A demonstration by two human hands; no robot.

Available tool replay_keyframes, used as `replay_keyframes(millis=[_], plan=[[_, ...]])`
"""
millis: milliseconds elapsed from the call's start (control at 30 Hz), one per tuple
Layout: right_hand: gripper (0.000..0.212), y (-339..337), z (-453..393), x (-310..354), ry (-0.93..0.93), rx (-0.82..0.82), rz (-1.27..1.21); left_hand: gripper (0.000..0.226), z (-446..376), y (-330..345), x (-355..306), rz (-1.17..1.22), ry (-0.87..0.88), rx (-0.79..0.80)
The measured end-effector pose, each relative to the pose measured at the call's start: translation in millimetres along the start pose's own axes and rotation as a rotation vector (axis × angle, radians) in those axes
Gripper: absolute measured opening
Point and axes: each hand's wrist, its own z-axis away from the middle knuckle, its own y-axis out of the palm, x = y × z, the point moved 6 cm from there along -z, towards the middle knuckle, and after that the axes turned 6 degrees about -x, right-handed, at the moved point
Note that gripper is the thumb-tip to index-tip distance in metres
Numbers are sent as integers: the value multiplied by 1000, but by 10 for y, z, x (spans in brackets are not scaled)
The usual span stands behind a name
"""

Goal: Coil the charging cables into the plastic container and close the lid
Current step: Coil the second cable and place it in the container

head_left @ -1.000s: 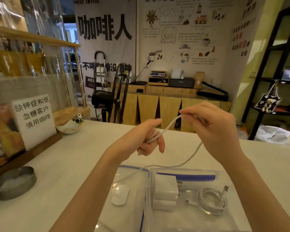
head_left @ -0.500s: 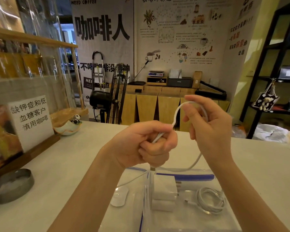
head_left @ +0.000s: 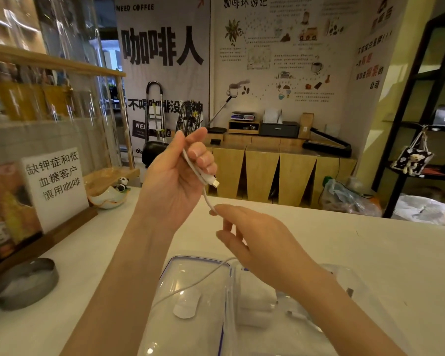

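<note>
From the head camera, our left hand [head_left: 176,173] curls its fingers round the white charging cable [head_left: 199,173] near its plug [head_left: 214,181] — held up high. Just below, our right hand [head_left: 252,237] pinches the same cable. The clear plastic container [head_left: 228,299] sits under our right wrist, its lid [head_left: 180,286] beside it. We think we are mid-coil — next comes another loop.

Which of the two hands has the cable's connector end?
The left hand: its fingers curl round the white cable just above the connector. The right hand pinches the cable lower down.
</note>
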Motion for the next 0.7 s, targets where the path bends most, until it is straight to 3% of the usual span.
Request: replay_keyframes(millis=[100, 267, 467, 567, 700], plan=[[28, 12, 1, -37, 45, 7, -24, 42, -18, -51, -78, -155, 127, -114], [22, 32, -14, -148, 144, 27, -54, 39, 22, -43, -161, -499, 323, -120], [28, -90, -25, -24, -16, -73, -57, 31, 57, -31, -165, -1131, 592, -136], [34, -249, -68, 23, -109, -250, 15, 28, 50, 1, -69, -1387, 584, -73], [27, -494, -80, 21, -182, -397, 60, 36, 44, 16, 140, -1563, 352, 40]])
